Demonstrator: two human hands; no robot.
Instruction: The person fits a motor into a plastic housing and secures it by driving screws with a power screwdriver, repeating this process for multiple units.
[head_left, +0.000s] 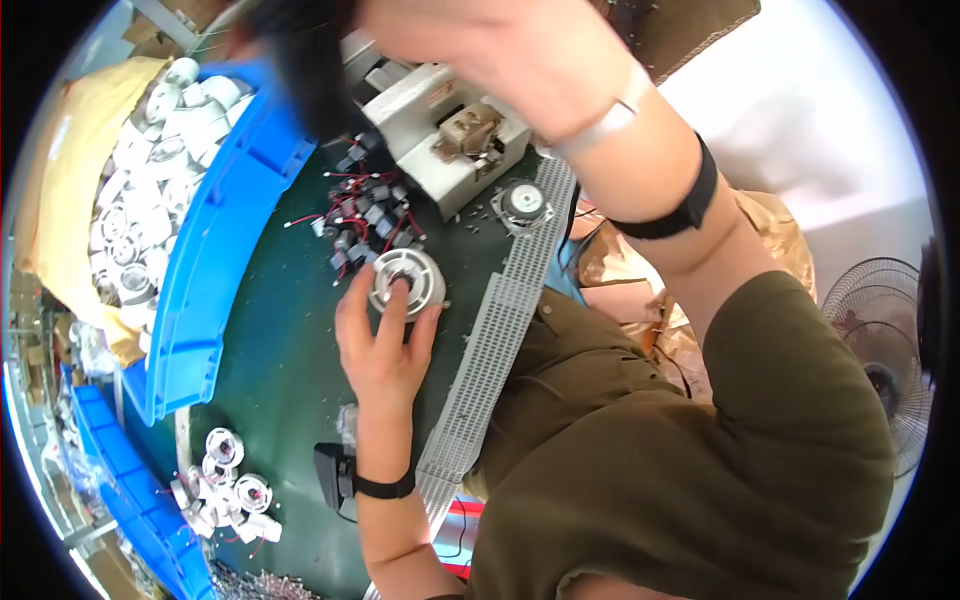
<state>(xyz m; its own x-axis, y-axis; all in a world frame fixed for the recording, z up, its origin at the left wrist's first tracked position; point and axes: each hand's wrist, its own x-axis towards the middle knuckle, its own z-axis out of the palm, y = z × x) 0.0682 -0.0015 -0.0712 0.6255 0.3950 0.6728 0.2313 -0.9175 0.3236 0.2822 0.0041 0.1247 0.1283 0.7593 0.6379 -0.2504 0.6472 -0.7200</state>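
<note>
My left hand (pixel 385 345) has its fingers on a white round plastic housing (pixel 431 283) on the green worktop, one fingertip at its open centre. The housing has a ring with spokes. At the top edge my right hand (pixel 450 35) is smeared by motion, raised above the bench, its fingers partly out of the picture. A large dark object (pixel 310 65), too blurred to name, is in its grip. Beyond the housing lies a heap of small grey parts with red and black wires (pixel 375 215). A round speaker-like part (pixel 523 203) rests near a grey perforated strip (pixel 500 330).
A blue bin (pixel 205 250) full of white plastic housings (pixel 150 190) stands at the left, lined with yellow material. A white metal fixture (pixel 430 140) sits at the back. Several wired white parts (pixel 225 485) lie at the lower left, beside another blue bin (pixel 125 480). A fan (pixel 880 350) stands far right.
</note>
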